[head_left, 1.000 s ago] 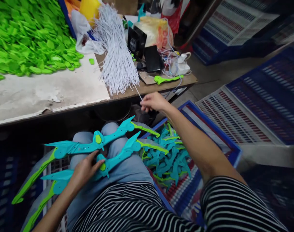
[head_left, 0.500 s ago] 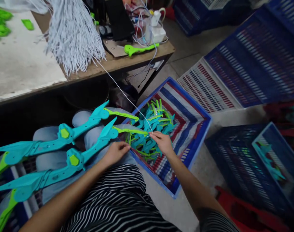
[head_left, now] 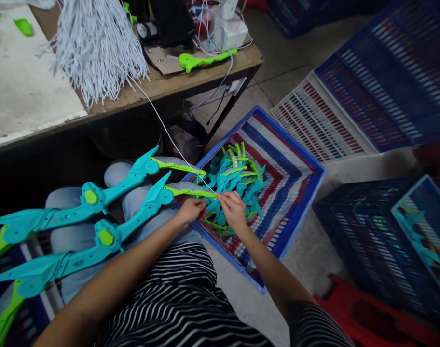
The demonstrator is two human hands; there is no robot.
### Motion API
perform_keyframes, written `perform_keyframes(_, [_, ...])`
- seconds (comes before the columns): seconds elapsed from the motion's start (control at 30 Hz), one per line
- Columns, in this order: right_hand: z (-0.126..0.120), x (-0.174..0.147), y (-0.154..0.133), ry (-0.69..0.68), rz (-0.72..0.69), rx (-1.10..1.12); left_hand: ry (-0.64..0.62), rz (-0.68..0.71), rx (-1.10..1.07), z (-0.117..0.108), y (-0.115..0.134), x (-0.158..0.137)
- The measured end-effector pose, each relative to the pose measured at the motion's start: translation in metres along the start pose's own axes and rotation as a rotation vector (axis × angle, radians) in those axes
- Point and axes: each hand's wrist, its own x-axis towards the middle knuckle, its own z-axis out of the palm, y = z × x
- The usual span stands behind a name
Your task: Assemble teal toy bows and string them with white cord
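Note:
Two teal toy bows with lime-green limbs lie across my lap: the farther bow (head_left: 122,190) and the nearer bow (head_left: 140,214). My right hand (head_left: 234,208) pinches a white string (head_left: 164,126) at the tip of the nearer bow's green limb. The string runs slack from there up to a thick bundle of white strings (head_left: 99,53) on the table. Just left of it, my left hand (head_left: 191,210) has its fingers curled together below the same limb; whether anything is in them is hidden.
Beyond my hands a blue crate (head_left: 295,212) with a striped liner holds a heap of teal and green parts (head_left: 238,180). The wooden table (head_left: 169,82) carries a loose green limb (head_left: 205,60) and a power strip (head_left: 234,33). More blue crates (head_left: 357,231) stand to the right.
My left hand has moved right, closer to my right hand, and its fingers have curled in more. My right hand stays by the limb tip with the string. The view has shifted slightly.

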Motion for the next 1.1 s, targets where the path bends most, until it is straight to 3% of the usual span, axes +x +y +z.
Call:
perform_keyframes(0.37, [0.012,-0.011,0.016,-0.003,-0.053,0.058,-0.165,0.02,-0.262,0.022,-0.005,0.032])
perform_keyframes(0.67, [0.008,-0.004,0.012,0.031,-0.126,0.089,-0.17,0.083,-0.251,0.002,-0.005,0.021])
perform_keyframes(0.93, [0.004,-0.007,0.003,0.037,-0.129,0.05,-0.225,0.023,-0.257,0.021,0.008,0.019])
perform_keyframes(1.03, [0.004,-0.009,0.003,0.042,-0.156,0.025,-0.185,0.012,-0.179,0.02,0.012,0.012])
perform_keyframes(1.1, [0.004,-0.01,0.005,0.047,-0.151,0.001,-0.139,0.02,-0.12,0.008,0.013,-0.005])
